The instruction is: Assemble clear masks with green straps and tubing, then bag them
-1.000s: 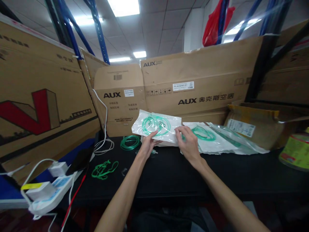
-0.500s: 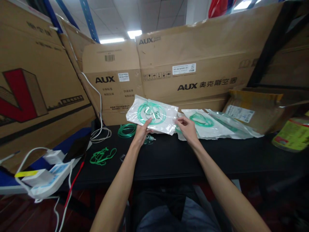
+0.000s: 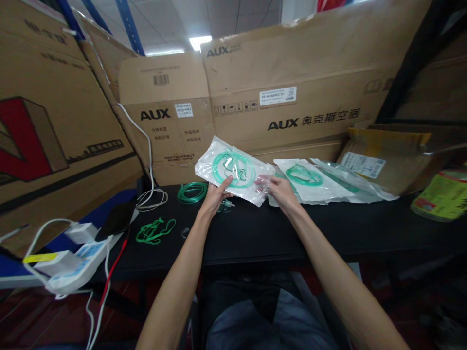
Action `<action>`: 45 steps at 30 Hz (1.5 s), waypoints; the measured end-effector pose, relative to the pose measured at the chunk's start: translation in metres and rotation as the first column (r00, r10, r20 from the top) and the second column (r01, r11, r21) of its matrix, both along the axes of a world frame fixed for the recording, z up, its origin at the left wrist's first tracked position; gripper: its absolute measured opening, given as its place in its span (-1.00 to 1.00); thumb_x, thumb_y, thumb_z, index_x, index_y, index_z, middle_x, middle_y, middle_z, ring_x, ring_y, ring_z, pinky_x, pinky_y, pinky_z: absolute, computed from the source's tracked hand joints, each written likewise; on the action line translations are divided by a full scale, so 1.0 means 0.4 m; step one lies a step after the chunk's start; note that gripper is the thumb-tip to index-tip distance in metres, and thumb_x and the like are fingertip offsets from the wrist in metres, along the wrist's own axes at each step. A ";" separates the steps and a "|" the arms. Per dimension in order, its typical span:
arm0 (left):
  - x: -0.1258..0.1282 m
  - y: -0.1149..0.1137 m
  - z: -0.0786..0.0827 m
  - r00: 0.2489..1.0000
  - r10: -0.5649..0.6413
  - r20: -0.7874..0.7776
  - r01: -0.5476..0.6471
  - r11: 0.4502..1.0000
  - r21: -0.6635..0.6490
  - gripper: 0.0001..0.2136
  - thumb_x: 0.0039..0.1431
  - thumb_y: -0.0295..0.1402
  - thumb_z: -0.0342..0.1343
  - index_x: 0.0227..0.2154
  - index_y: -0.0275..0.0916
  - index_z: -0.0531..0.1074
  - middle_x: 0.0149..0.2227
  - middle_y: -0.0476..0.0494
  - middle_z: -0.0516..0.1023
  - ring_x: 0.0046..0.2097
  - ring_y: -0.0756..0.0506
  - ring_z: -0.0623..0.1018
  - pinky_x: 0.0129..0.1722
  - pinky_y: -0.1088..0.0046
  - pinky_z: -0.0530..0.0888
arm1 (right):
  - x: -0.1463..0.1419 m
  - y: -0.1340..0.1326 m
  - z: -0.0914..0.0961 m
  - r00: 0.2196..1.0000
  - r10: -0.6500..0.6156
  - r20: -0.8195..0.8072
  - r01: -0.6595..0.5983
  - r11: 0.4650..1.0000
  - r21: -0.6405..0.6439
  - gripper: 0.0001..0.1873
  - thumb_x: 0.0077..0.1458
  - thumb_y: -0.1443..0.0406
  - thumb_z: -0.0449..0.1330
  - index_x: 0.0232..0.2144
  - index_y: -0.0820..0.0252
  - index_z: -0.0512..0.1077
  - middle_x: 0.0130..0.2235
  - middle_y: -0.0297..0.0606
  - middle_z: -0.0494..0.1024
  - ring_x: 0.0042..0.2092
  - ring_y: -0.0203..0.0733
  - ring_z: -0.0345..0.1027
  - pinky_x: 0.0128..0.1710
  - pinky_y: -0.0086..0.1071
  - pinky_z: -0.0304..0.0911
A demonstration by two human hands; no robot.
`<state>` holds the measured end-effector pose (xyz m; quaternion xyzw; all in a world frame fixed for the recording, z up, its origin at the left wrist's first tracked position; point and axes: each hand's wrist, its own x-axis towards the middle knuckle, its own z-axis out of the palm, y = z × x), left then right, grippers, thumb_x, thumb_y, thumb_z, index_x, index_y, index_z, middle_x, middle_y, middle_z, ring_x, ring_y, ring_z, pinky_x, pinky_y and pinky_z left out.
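Observation:
My left hand (image 3: 216, 198) grips the lower left edge of a clear-fronted, white-backed pouch (image 3: 204, 167), thumb on top. Inside the pouch lies a coil of green tubing (image 3: 218, 170) with a thin dark loop in its middle. At the pouch's right end my right hand (image 3: 279, 188) has its fingers on the film; they show blurred through clear plastic, and whether they are inside the pouch I cannot tell. The pouch is tilted above the black table. Just below it, partly hidden, sits a small clear fitting (image 3: 226, 206).
More such pouches (image 3: 328, 187) lie overlapping to the right, near an open carton (image 3: 386, 160) and a yellow-labelled container (image 3: 441, 197). Leftward are coiled green tubing (image 3: 191, 192), a green strap (image 3: 155, 231) and a power strip (image 3: 82, 267) with cables. Large cardboard (image 3: 292, 63) stands behind.
My right hand's fingers have moved from pinching the pouch's right edge to reaching further left, seen through film. The pouch is tilted more, its right end lower.

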<state>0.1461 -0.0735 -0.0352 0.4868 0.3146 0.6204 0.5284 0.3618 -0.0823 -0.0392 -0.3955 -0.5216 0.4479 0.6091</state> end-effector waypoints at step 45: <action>-0.015 0.020 -0.008 0.997 0.023 -0.076 -0.033 0.991 -0.130 -0.65 0.17 -0.07 0.31 -0.30 -0.34 0.55 -0.43 -0.22 0.64 -0.40 -0.12 0.65 -0.56 0.55 0.56 | -0.022 -0.026 0.011 0.927 0.302 -0.223 -0.343 0.922 -0.179 -0.78 0.28 0.19 0.27 -0.31 0.25 0.46 -0.50 -0.50 0.38 -0.59 -0.44 0.17 -0.59 -0.52 0.18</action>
